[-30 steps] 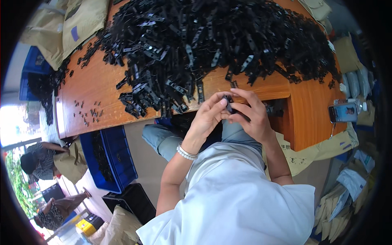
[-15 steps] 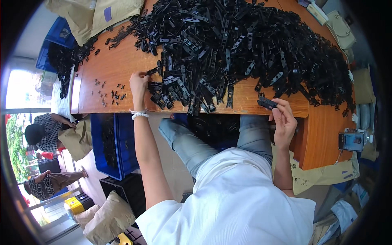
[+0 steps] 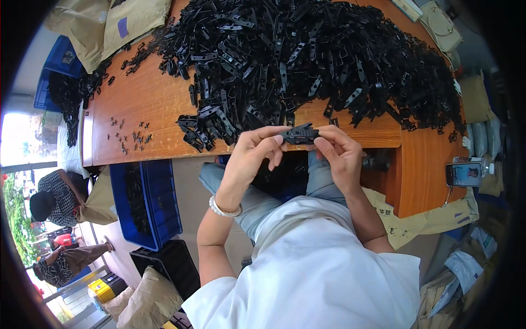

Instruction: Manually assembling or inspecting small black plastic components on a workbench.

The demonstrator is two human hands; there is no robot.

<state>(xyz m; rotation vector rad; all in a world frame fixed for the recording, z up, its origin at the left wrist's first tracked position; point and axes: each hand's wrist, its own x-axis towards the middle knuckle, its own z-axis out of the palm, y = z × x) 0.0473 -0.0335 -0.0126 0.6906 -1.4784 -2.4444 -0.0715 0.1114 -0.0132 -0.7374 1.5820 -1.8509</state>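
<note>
Just in front of the table's near edge, a long black plastic part (image 3: 300, 135) is held level between both hands. Thumb and fingers of my left hand (image 3: 249, 149) pinch its left end; whether a second small piece is in that pinch, I cannot make out. The right end sits between the thumb and fingers of my right hand (image 3: 341, 152). Beyond the hands, a large heap of similar black plastic parts (image 3: 285, 60) covers much of the wooden table (image 3: 164, 104).
Several tiny dark cross-shaped pieces (image 3: 129, 136) lie at the table's left. Blue bins (image 3: 161, 203) with black parts stand below the left edge and at the far left. A phone (image 3: 463, 174) stands at the right. Two people (image 3: 60, 197) are at the far left.
My left hand has left the heap's left edge and come right to the black plastic part. My right hand has moved left with that part, so both hands now meet on it.
</note>
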